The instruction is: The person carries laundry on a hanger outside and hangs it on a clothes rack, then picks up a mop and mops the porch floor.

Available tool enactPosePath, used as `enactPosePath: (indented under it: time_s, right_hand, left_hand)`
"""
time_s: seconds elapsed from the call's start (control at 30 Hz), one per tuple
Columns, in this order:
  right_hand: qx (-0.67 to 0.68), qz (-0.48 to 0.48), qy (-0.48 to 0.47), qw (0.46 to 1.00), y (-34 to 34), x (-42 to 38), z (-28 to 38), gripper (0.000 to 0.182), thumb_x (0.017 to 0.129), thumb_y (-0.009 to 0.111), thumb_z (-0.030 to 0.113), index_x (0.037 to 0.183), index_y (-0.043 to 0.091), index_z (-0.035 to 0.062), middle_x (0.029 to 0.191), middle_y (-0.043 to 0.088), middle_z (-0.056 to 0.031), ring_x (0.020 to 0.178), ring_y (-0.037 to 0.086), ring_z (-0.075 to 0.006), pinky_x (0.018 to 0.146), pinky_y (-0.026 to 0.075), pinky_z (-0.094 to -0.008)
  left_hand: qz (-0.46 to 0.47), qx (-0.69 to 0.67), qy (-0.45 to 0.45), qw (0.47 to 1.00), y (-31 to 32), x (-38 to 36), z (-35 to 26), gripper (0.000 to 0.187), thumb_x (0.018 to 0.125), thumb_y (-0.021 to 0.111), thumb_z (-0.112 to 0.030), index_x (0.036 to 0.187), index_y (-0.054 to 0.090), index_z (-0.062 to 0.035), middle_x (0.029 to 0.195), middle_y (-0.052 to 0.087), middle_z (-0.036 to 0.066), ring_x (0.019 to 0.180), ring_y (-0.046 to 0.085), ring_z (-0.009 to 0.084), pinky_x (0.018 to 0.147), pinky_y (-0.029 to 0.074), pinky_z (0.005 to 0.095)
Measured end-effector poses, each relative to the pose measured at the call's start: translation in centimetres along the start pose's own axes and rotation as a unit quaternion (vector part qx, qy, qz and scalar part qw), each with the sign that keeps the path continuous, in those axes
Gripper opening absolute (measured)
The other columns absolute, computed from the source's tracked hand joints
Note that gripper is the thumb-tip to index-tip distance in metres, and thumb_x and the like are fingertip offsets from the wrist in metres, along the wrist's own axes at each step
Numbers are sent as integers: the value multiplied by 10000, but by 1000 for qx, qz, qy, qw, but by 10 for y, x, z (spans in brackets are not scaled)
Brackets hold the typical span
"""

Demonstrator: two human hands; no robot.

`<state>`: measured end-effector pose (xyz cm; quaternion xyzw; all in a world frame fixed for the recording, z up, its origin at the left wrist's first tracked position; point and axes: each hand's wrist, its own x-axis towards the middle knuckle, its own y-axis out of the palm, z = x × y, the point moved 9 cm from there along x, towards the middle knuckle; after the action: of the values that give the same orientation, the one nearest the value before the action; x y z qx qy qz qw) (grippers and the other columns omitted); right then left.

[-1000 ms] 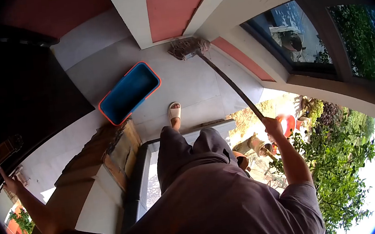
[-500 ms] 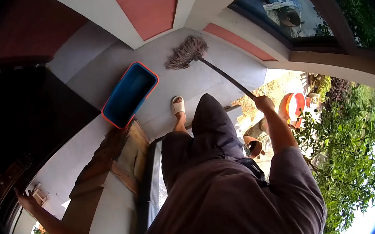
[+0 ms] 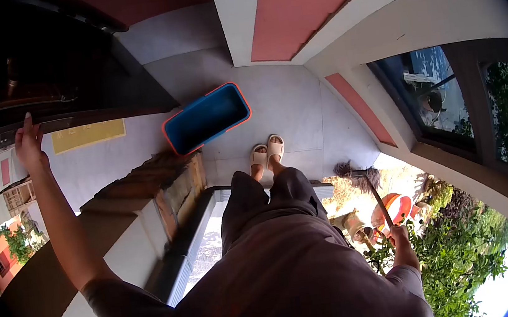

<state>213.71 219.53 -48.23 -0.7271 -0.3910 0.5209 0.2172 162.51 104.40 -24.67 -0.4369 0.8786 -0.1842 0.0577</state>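
My right hand (image 3: 398,234), at the lower right, is wrapped round the handle of a mop (image 3: 380,200). The mop's grey stringy head (image 3: 356,175) lies by the edge of the tiled floor. At the far left my left hand (image 3: 30,146) is raised, its fingers stretched up against the edge of a dark door (image 3: 89,118). A blue bucket (image 3: 207,119) with an orange rim stands on the tiles between that door and my feet. Both feet, in pale slippers (image 3: 267,151), are side by side on the floor.
A wall with red panels (image 3: 312,8) rises ahead, and a dark-framed window (image 3: 428,95) is on the right. A rough stone ledge (image 3: 177,195) borders the left side of my legs. Beyond the opening are red pots (image 3: 402,207) and a leafy shrub (image 3: 459,254).
The mop head has gone from the floor ahead to the right edge, with my right hand lower. My second foot now shows beside the first. My left hand is higher, and the view has turned.
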Motion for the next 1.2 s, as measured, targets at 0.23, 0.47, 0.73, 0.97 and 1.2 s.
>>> enactPosePath:
  time_s: [0.23,0.47,0.73,0.97,1.2]
  right_hand:
    - [29,79,-36,996,-5,-20,-66,437,922,567,417,686,466,63,439,432,-59,304,406,-175,298,289,-333]
    - [120,186,-80,972,40,-65,-14,262,920,577,384,918,640,130,494,482,-39,317,398,-139,312,298,-288]
    - [63,231,-228,944,26,-127,92,333,933,537,321,700,546,83,487,466,-31,333,397,-121,326,315,-275]
    - [-33,238,-336,911,-17,-192,202,308,924,527,292,756,618,51,475,484,-20,339,419,-96,335,328,-255]
    - [-93,237,-466,847,32,-304,385,299,935,544,262,1105,662,45,538,519,-22,381,424,-78,355,344,-235]
  left_hand:
    - [-37,393,173,903,123,-26,-96,626,690,670,-606,795,683,12,809,697,159,856,664,317,838,480,369]
    - [-10,418,215,883,231,-52,-149,686,747,563,-692,885,720,-38,959,682,217,981,634,373,872,476,415]
    - [281,-13,80,956,298,-62,-123,715,809,728,-391,1379,412,-95,1127,615,113,1017,605,277,822,488,487]
    - [243,-22,-64,968,218,-190,-16,430,854,686,-323,1188,593,-69,1107,651,19,993,621,127,810,434,267]
    - [163,-90,-222,957,97,-323,185,225,866,658,-103,1044,627,31,871,669,79,734,647,141,683,511,254]
